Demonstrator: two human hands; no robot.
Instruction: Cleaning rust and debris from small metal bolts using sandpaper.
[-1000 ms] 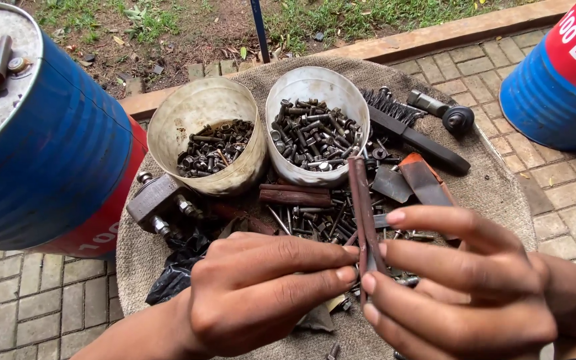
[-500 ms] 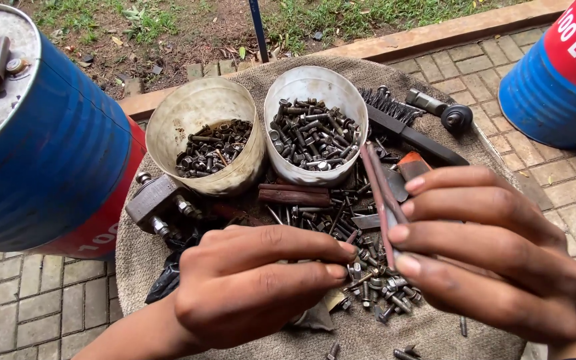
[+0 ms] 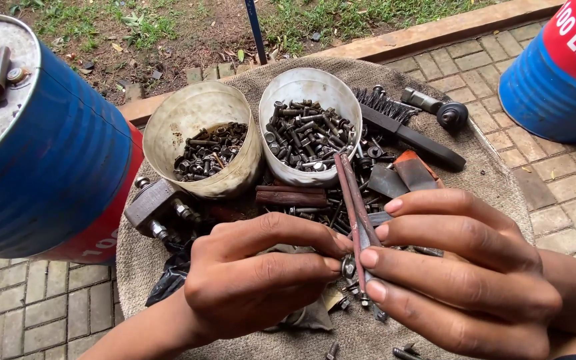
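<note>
Left hand [image 3: 261, 280]: curled, with its fingertips pressed together around a small metal piece [image 3: 349, 268], maybe a nut; it is too small to be sure.
Right hand [image 3: 461, 267]: its fingers pinch the long rusty pliers [image 3: 353, 207] low down, near the handles.
Pliers: held up over the pile, tips pointing at the white tub [image 3: 311, 127]. The tips look closed.
Small metal piece: right beside the pliers, between the two hands.
White tub: full of dark bolts and screws, heaped almost to the rim.
Tan tub [image 3: 201, 143]: about half full of smaller rusty screws and nuts. It touches the white tub.
Loose pile [image 3: 361, 193]: bolts, flat metal bits and a brown bar lie on the round sack cloth [image 3: 495, 180].
Wire brush [image 3: 401, 123]: lies behind the pile, near the white tub.
Blue drums [image 3: 55, 160]: one on each side of the cloth.
What could go wrong: the small piece could slip out, because only fingertips hold it. It would drop into the loose pile and be hard to find.
Another worry: the pliers could tip, since they are held at one end, and knock the full white tub.
</note>
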